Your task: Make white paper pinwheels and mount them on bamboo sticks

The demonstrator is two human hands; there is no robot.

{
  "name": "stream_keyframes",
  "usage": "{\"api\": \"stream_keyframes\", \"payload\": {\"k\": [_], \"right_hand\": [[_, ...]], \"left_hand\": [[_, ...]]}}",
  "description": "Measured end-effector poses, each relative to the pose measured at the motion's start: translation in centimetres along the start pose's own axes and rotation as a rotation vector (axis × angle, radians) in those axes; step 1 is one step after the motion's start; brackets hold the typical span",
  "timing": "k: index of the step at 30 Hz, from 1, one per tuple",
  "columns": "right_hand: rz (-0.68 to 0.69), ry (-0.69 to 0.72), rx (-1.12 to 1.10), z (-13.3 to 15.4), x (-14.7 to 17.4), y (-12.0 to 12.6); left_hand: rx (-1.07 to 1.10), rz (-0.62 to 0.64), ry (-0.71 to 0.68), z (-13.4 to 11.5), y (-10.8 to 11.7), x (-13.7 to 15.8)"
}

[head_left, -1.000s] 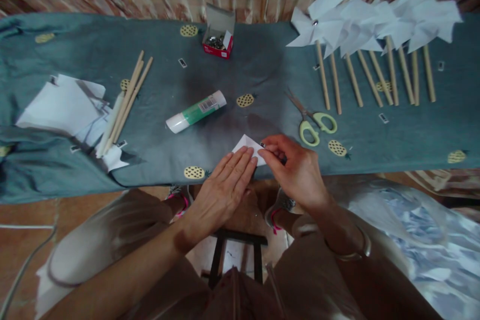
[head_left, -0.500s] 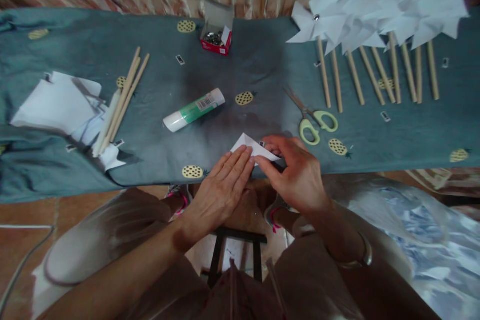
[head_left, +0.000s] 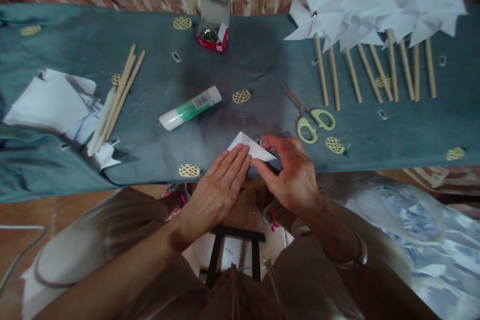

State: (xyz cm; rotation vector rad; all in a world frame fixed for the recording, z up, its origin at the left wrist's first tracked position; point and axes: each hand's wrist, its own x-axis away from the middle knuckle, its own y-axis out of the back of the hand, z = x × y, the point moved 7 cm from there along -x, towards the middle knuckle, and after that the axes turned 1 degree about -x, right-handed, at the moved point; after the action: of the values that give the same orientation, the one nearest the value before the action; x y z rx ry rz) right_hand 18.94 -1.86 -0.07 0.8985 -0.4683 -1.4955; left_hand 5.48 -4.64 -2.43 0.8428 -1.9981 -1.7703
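A small white paper (head_left: 253, 149), folded to a triangle, lies at the near edge of the cloth-covered table. My left hand (head_left: 223, 182) rests flat on its left part, fingers stretched out and covering that side. Around the right corner of the paper is my right hand (head_left: 294, 172), its thumb touching the near edge and its index finger apart from the thumb. The paper's corner shows between them. A white and green glue stick (head_left: 190, 108) lies beyond my left hand. Scissors (head_left: 309, 116) with light green handles lie open-bladed beyond my right hand.
Several white paper pinwheels (head_left: 339, 15) on wooden sticks lie at the back right. An open red box (head_left: 212, 40) of shiny metal pins stands at the back. Sheets of white paper (head_left: 50, 102) and loose sticks (head_left: 120, 92) lie at left on the green cloth (head_left: 157, 155).
The index finger of my right hand has lifted and spread a little from the thumb. My left hand stays flat on the paper. The whole view has shifted slightly.
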Motion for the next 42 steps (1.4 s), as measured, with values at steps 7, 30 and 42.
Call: {"api": "stream_keyframes", "payload": {"k": [7, 30, 42], "right_hand": [[0.032, 0.005, -0.006, -0.2, 0.1, -0.2], [0.001, 0.013, 0.062, 0.1, 0.4, -0.9], [0.0, -0.053, -0.013, -1.1, 0.7, 0.3]], "left_hand": [[-0.008, 0.013, -0.005, 0.1, -0.1, -0.1], [-0.086, 0.048, 0.099, 2.3, 0.9, 4.1], [-0.095, 0.066, 0.181, 2.2, 1.2, 5.4]]}}
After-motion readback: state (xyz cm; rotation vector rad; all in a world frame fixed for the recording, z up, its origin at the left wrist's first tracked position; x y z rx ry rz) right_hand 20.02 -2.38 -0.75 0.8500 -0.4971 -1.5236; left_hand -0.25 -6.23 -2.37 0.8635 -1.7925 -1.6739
